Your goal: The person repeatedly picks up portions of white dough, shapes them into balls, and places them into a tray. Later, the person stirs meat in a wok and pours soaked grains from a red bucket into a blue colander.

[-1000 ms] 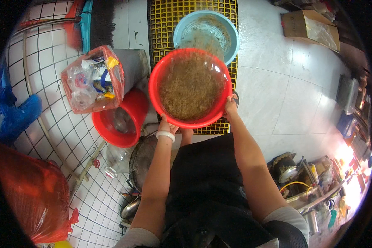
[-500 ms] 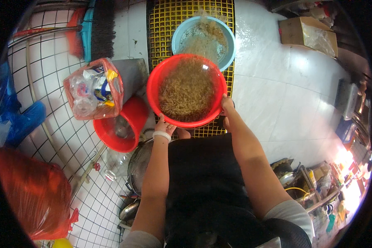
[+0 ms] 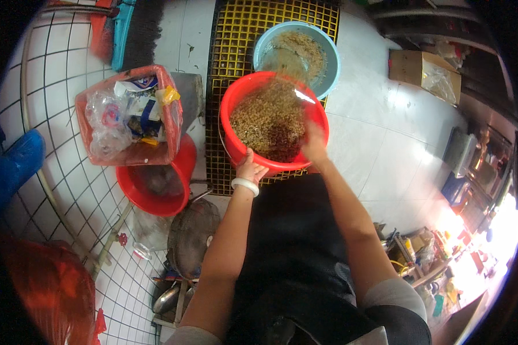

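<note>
A red bucket (image 3: 229, 123) is tilted away from me, its lower part full of wet-looking, tan, bean-like grains (image 3: 267, 118). Over its far rim a stream of them runs into a light blue colander (image 3: 330, 86), where more grains lie heaped. My left hand (image 3: 251, 168), with a white bangle at the wrist, grips the bucket's near left rim. At the near right side, my right hand (image 3: 315, 146) reaches over the rim toward the grains. Motion smears its fingers, so their shape cannot be made out.
Colander and bucket are over a yellow grid mat (image 3: 230, 49). Left are a pink-lined waste bin (image 3: 86, 138) with plastic wrappers, a second red bucket (image 3: 172, 201) and a round mesh strainer (image 3: 193, 241). A broom (image 3: 141, 37) stands far left; a cardboard box (image 3: 406, 68) sits far right.
My right hand has moved from the bucket's outer right rim over into its mouth. The bucket tilts differently, and more grains lie in the colander. The whole view has shifted slightly.
</note>
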Motion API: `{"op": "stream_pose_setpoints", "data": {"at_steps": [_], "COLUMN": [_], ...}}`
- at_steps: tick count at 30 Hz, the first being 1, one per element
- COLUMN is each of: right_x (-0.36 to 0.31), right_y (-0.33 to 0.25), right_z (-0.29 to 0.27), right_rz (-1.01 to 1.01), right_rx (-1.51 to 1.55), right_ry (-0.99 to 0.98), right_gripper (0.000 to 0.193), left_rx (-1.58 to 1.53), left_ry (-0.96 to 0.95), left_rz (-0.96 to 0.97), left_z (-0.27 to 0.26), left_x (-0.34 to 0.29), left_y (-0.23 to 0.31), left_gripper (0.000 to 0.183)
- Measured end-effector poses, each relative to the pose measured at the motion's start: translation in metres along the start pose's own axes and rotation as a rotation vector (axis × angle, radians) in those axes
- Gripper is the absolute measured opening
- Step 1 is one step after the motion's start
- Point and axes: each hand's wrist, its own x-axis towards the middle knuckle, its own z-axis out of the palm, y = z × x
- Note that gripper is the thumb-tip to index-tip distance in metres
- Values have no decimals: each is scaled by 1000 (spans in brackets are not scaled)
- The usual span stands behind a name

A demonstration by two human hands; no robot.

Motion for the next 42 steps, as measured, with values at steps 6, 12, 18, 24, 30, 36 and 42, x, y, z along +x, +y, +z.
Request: {"op": "stream_pose_setpoints", "data": {"at_steps": [6,12,18,24,30,36,42], "right_x": [-41,-46,-52,-56,-50,-40,-26], "right_y": [-75,-62,-42,-37,-39,-56,-74], "right_z": [14,22,18,16,12,7,-13], "right_rz": [-269,-273,-365,-436,-431,-431,-474], "right_rx": [-318,-346,-312,-212,-183,-145,-182], "right_ry": [-356,-312,-341,-239,-255,-349,-338], "right_gripper": [34,20,31,31,30,23,27], "left_rx": [148,61,17,-237,-502,-426,-249], "left_ry": [30,450,173,152,-26,117,268], "left_rz": [81,65,-91,-160,-50,5,48], "left_z": [-14,-128,-158,-163,-175,-188,-168], "left_x": [24,108,187,209,224,226,191], "left_y": [-12,-23,-44,-41,-66,-84,-77], "left_gripper": [41,55,62,63,49,36,46]}}
